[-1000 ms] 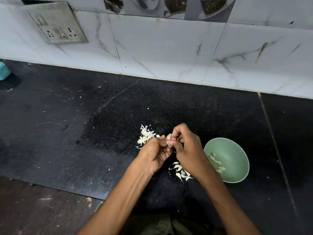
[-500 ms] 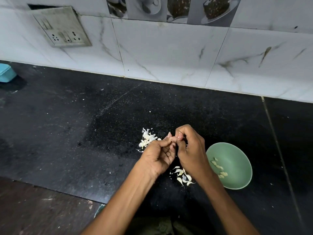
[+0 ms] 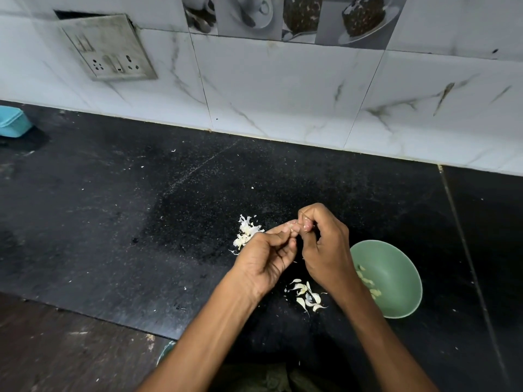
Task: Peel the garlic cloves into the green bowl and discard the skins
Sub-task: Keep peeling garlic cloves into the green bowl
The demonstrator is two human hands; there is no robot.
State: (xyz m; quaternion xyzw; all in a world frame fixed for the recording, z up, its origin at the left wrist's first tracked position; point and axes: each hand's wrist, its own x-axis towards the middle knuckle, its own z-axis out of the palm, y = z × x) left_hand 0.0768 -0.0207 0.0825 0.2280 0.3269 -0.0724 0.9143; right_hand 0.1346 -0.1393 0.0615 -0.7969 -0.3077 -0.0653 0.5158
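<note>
Nearest the camera, both forearms enter from the bottom edge and converge at lower centre of the frame.

Loose skins (image 3: 307, 295) lie on the black worktop (image 3: 141, 222) between the wrists, just below the hands.

Left hand (image 3: 266, 256): fingers curled, tips pinching a garlic clove (image 3: 295, 227) together with the right hand (image 3: 325, 250), whose fingers are likewise curled round it. Only a pale sliver of the clove shows between the fingertips; its long axis cannot be told. The hands touch at the tips.

Green bowl (image 3: 396, 278): lower right of frame, just beside the right wrist, which hides part of its near rim. A few peeled cloves (image 3: 368, 284) lie inside.

Judgement: the bowl lies to the right of and slightly nearer than the pinch point, so the right hand is the closer one for dropping the clove; a short swing right and down should do it.

Farther off, upper left of the hands, a second heap of skins (image 3: 246, 232) sits on the worktop, just beside the left knuckles. Both skin heaps are yet to be discarded.

Far left edge: a blue container (image 3: 12, 121). Behind: the tiled wall with a socket plate (image 3: 110, 49).
</note>
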